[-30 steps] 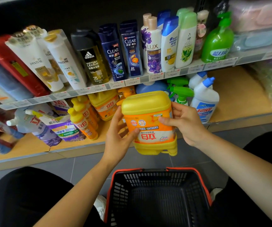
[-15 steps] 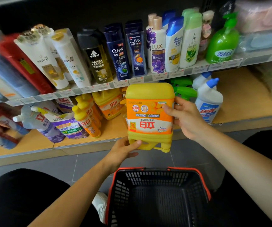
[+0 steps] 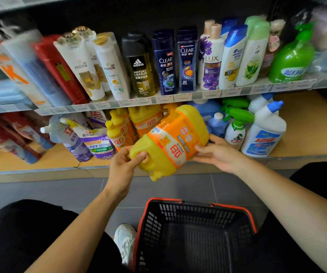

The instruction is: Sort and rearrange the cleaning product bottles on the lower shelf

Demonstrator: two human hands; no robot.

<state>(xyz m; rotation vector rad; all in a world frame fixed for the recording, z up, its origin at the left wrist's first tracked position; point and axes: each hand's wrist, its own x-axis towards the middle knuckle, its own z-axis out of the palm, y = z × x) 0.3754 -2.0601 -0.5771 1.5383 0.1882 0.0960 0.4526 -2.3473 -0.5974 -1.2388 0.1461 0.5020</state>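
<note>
Yellow detergent jug (image 3: 170,142) tilted, cap end down-left, held in the air in front of the lower shelf (image 3: 306,133). Left hand (image 3: 124,164) curled round its handle end; right hand (image 3: 216,154) clasps the orange label side. White toilet-cleaner bottle (image 3: 265,133) just right, purple refill pouch (image 3: 97,142) left. Black basket (image 3: 194,233) below.

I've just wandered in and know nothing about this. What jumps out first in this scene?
The big yellow jug with its orange label grabs the eye first. It is held tilted in mid-air before the lower shelf, the left hand gripping its lower end and the right hand holding its side. Below it on the floor stands a black basket with an orange-red rim, and above runs a row of shampoo bottles.
</note>
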